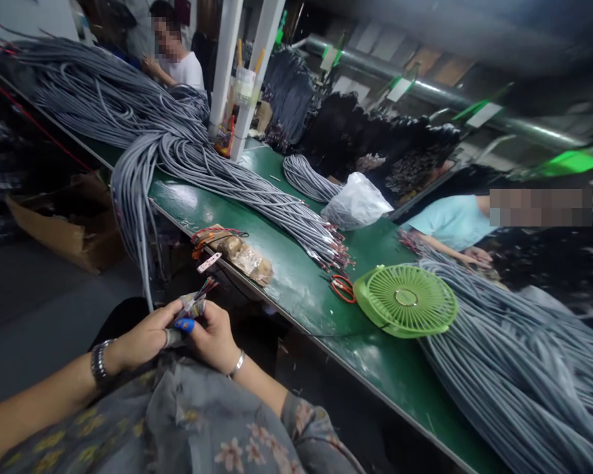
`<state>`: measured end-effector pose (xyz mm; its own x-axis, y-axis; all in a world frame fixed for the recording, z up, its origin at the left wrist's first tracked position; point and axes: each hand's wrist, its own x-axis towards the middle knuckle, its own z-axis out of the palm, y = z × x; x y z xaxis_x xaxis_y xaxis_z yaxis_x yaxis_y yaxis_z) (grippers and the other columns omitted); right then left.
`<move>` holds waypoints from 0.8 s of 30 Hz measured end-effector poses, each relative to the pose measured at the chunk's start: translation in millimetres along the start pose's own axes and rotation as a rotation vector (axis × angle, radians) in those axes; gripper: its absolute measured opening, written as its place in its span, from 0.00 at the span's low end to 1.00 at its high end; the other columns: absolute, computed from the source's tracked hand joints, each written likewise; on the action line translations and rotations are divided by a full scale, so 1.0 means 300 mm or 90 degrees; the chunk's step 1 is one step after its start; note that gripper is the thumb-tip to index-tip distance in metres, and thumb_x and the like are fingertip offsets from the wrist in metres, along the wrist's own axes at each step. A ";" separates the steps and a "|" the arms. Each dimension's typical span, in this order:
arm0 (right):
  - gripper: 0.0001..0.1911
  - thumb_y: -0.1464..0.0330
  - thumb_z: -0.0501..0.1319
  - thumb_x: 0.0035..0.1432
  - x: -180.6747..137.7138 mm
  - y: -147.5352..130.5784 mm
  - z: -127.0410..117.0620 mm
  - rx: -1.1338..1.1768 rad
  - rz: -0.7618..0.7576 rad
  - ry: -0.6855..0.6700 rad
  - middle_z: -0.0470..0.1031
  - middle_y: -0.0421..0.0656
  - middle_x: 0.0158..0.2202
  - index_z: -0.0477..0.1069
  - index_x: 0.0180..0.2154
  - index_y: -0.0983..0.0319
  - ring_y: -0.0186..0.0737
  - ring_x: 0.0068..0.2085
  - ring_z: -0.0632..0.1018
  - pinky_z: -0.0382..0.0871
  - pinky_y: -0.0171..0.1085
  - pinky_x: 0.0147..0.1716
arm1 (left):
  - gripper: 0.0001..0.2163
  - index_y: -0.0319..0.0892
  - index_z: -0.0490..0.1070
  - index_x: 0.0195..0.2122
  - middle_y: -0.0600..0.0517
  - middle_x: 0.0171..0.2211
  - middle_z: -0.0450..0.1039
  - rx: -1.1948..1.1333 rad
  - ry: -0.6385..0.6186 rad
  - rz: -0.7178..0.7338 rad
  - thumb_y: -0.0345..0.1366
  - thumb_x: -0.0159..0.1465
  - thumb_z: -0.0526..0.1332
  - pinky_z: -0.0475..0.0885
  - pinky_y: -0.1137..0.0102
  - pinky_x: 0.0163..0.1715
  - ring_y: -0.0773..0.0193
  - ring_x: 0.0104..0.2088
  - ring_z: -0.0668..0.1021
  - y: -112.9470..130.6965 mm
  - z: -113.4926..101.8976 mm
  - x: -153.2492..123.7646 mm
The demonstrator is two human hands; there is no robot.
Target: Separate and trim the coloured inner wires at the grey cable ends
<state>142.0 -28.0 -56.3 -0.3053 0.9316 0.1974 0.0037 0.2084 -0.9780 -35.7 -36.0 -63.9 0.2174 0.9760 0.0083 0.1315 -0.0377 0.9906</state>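
Observation:
Close to my lap, my left hand (151, 334) and my right hand (216, 339) meet, both closed around the end of a grey cable (192, 304). Thin coloured wires (208, 286) fan out of that end, above my fingers. Several of my fingertips have wrappings, and blue tape (184, 324) covers my right thumb. Grey cables (137, 191) hang over the table edge towards my left hand. Their stripped ends (333, 250) lie together on the green table (296, 296). My fingers partly hide the held cable.
A green fan (405, 299) stands beside orange-handled scissors (343, 288). Near the front edge lie a plastic-wrapped packet (247, 258) and a power strip (209, 262). More cables (514, 342) cover the right side. Two people sit across the table; a cardboard box (69, 224) is on the floor.

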 end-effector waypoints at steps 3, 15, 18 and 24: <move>0.20 0.47 0.73 0.55 -0.002 0.022 -0.003 0.063 0.039 0.062 0.79 0.41 0.30 0.77 0.28 0.56 0.42 0.33 0.76 0.74 0.41 0.39 | 0.10 0.51 0.86 0.36 0.47 0.39 0.89 0.021 -0.030 -0.013 0.42 0.52 0.74 0.81 0.59 0.53 0.44 0.46 0.87 0.011 -0.011 0.000; 0.21 0.47 0.73 0.54 -0.002 -0.009 -0.037 0.198 0.069 0.123 0.80 0.42 0.32 0.78 0.34 0.57 0.40 0.31 0.77 0.76 0.41 0.37 | 0.11 0.52 0.83 0.29 0.51 0.26 0.83 0.057 -0.032 0.003 0.51 0.51 0.75 0.81 0.66 0.40 0.48 0.36 0.85 -0.011 -0.030 0.009; 0.26 0.45 0.74 0.52 0.002 0.016 -0.045 0.195 0.069 0.070 0.80 0.42 0.35 0.78 0.39 0.58 0.39 0.33 0.77 0.76 0.40 0.38 | 0.14 0.49 0.81 0.31 0.52 0.24 0.80 0.099 -0.112 0.010 0.53 0.59 0.68 0.80 0.67 0.37 0.51 0.33 0.82 -0.014 -0.038 0.007; 0.23 0.46 0.73 0.57 0.023 0.036 -0.051 0.099 0.043 -0.012 0.80 0.41 0.35 0.81 0.40 0.59 0.39 0.36 0.78 0.76 0.39 0.42 | 0.11 0.47 0.75 0.27 0.51 0.26 0.79 0.193 -0.224 -0.031 0.46 0.60 0.63 0.77 0.67 0.34 0.55 0.29 0.79 0.027 -0.051 0.013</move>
<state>154.5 -14.8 -64.5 -0.3268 0.9359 0.1311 -0.1225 0.0956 -0.9878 -48.7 -29.3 -53.7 0.5116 0.8485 -0.1351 0.4149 -0.1062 0.9037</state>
